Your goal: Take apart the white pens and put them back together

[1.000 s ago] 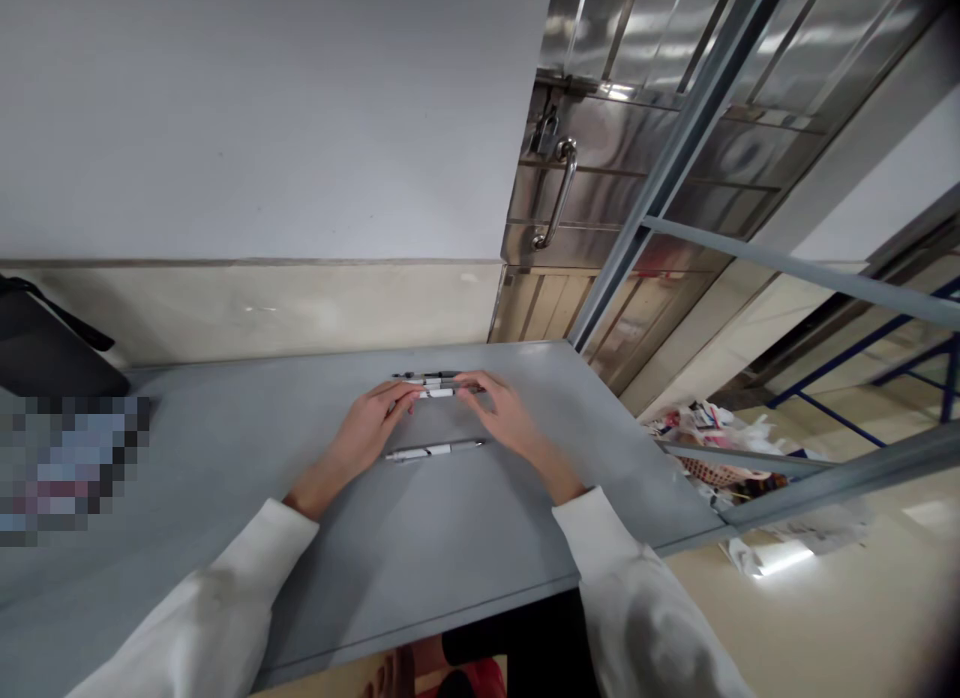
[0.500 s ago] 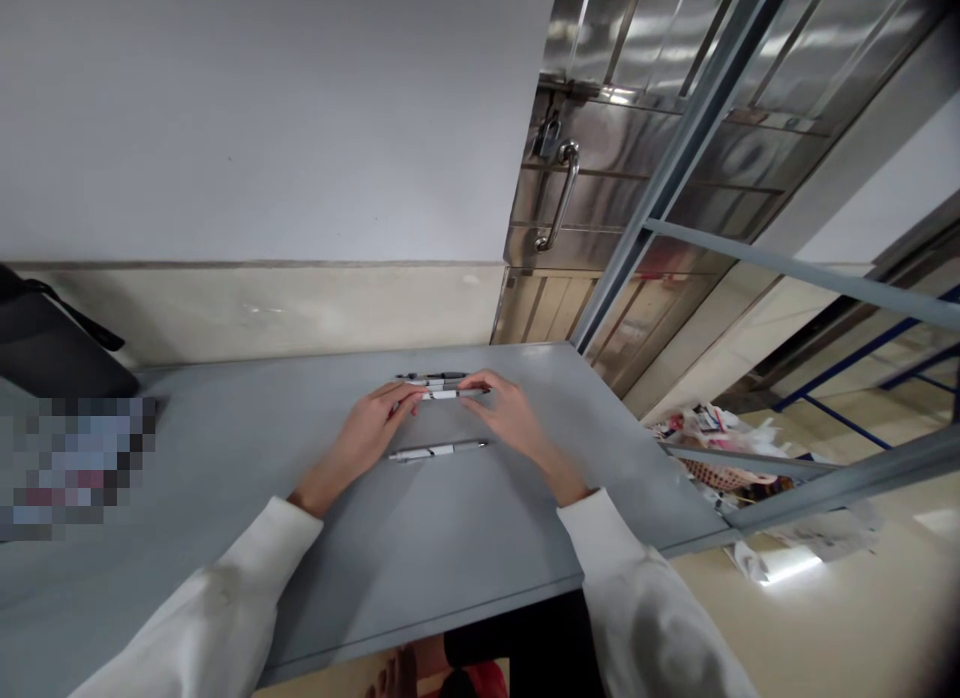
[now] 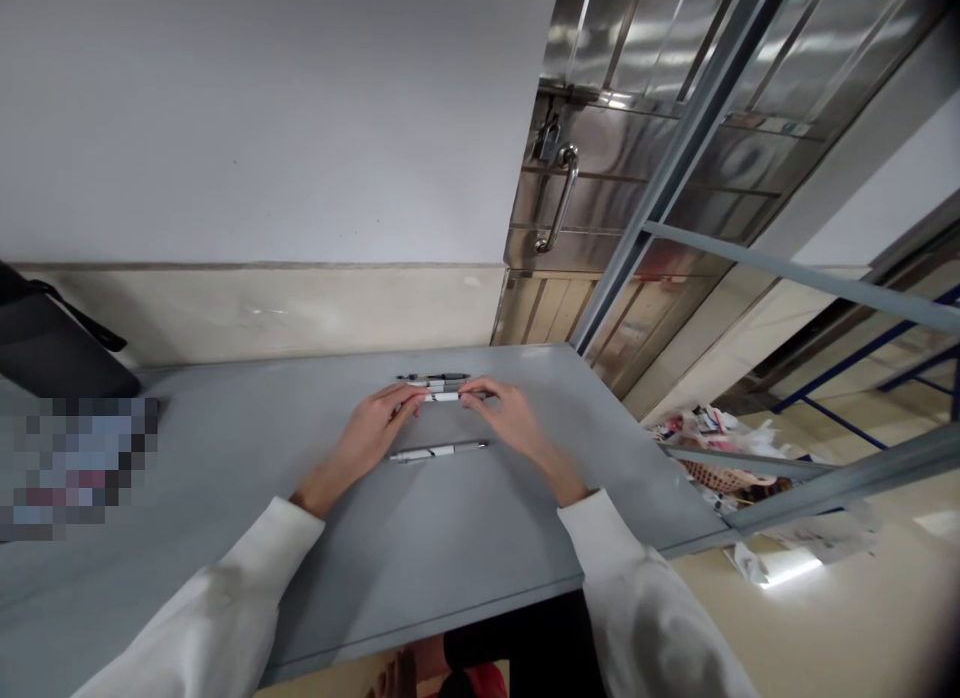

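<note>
Between my two hands lies a white and grey pen, its ends pinched by the fingers of each. My left hand closes on its left end, and my right hand on its right end. Just beyond it is a dark pen, with what looks like another pale pen tight against the held one, partly hidden by my fingers. Nearer to me, a white and grey pen rests by itself on the grey tabletop, touched by neither hand.
A black bag with a strap stands at the far left, beside a pixelated patch. The wall closes off the table's back. At the right rises a grey metal frame; a basket with plastic bags sits below, beyond the table's edge.
My hands keep their hold on the pen, with only a slight shift of the right fingers. The nearer pen has stayed in place.
</note>
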`<act>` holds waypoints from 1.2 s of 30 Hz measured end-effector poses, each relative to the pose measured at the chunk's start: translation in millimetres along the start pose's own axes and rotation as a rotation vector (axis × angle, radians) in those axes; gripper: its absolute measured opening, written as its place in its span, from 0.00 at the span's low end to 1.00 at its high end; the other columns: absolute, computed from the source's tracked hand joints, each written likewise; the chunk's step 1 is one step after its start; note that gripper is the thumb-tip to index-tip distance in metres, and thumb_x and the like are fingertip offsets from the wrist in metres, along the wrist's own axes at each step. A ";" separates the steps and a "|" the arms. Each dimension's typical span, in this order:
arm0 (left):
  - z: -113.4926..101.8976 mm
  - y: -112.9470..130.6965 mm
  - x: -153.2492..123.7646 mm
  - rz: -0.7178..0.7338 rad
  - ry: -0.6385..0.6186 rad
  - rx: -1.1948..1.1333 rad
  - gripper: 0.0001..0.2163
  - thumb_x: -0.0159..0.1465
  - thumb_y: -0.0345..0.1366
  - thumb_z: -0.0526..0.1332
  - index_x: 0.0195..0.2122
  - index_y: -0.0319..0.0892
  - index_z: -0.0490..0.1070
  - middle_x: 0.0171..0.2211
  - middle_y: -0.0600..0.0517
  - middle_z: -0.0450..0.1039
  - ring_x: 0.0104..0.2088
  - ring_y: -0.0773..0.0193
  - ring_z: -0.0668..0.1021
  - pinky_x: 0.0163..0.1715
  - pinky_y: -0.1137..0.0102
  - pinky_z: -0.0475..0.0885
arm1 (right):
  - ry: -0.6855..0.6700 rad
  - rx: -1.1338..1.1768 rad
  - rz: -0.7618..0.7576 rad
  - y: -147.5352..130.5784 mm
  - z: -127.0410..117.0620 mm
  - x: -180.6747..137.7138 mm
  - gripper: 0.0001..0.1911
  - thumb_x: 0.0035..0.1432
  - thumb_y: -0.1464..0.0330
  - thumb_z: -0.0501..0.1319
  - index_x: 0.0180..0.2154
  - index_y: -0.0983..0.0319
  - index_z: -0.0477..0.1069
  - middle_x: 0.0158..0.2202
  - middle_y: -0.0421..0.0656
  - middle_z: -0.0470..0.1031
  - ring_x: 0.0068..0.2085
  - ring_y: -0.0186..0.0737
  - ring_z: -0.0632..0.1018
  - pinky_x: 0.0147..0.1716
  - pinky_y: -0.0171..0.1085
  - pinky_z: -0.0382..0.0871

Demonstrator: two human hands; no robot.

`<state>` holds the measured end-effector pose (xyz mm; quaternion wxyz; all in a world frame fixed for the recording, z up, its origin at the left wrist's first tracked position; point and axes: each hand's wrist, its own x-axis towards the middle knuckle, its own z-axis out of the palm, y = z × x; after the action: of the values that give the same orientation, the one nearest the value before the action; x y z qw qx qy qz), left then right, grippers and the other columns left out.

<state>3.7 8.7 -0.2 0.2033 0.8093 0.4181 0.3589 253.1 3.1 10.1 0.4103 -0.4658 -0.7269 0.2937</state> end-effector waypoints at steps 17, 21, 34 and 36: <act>0.0 1.6 0.4 -0.044 0.000 -0.072 0.15 0.76 0.43 0.52 0.44 0.44 0.77 0.36 0.52 0.78 0.38 0.60 0.78 0.44 0.68 0.69 | 0.061 0.180 -0.080 13.7 0.5 4.1 0.08 0.61 0.59 0.67 0.39 0.54 0.78 0.43 0.42 0.81 0.47 0.47 0.81 0.54 0.47 0.73; 2.1 1.0 0.3 -0.061 0.004 -0.104 0.15 0.76 0.43 0.52 0.45 0.44 0.77 0.35 0.52 0.77 0.37 0.61 0.77 0.42 0.69 0.69 | 0.076 0.249 -0.048 17.5 -0.6 5.5 0.08 0.60 0.57 0.67 0.38 0.53 0.78 0.44 0.42 0.81 0.47 0.47 0.81 0.53 0.46 0.73; 3.9 -3.6 1.1 -0.143 0.083 -0.224 0.15 0.74 0.45 0.55 0.52 0.46 0.78 0.46 0.50 0.80 0.39 0.61 0.78 0.39 0.70 0.72 | 0.202 0.245 0.089 23.4 -9.2 10.7 0.14 0.63 0.52 0.63 0.41 0.54 0.78 0.35 0.43 0.82 0.42 0.50 0.82 0.46 0.45 0.71; 3.6 -4.8 1.2 -0.155 0.083 -0.222 0.15 0.74 0.45 0.56 0.52 0.47 0.78 0.46 0.50 0.80 0.38 0.60 0.78 0.39 0.69 0.72 | 0.231 0.265 0.109 27.8 -10.9 12.5 0.15 0.61 0.52 0.63 0.40 0.55 0.77 0.33 0.43 0.81 0.41 0.50 0.81 0.46 0.45 0.70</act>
<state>4.3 12.3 -5.1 0.3014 0.7316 0.4451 0.4194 271.9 26.0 -3.0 0.5324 -0.4770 -0.6037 0.3530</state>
